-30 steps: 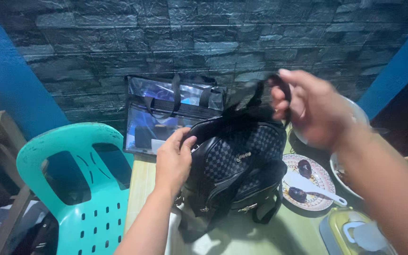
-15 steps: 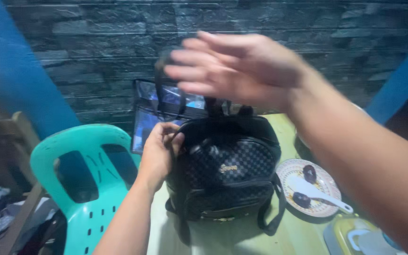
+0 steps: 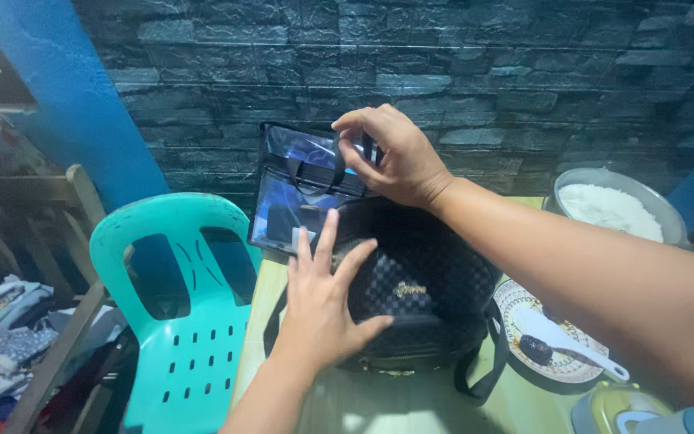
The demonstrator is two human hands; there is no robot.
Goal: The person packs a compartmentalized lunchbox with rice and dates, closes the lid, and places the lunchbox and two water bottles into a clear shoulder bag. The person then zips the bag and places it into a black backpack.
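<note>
Backpack (image 3: 411,293) steadied on the tabletop (image 3: 379,402), top strap pinched — the handling step is under way.

Right hand (image 3: 395,157) has a narrow grip: thumb and fingertips closed on the backpack's black top strap (image 3: 367,149), right at the upper edge. Left hand (image 3: 323,301) lies flat and spread on the quilted black front, holding nothing, just pressing. The bag stands upright mid-tabletop, in front of a shiny blue tote bag (image 3: 299,189) against the stone wall; whatever sits inside either bag, I cannot tell. Next move, I judge, calls for a firm pull while the flat hand braces. Off right, a patterned plate (image 3: 552,366) carries a white spoon (image 3: 568,341) and a dark morsel; a pot (image 3: 616,201) behind holds white rice. Teal plastic chair (image 3: 178,321) stands left.
</note>
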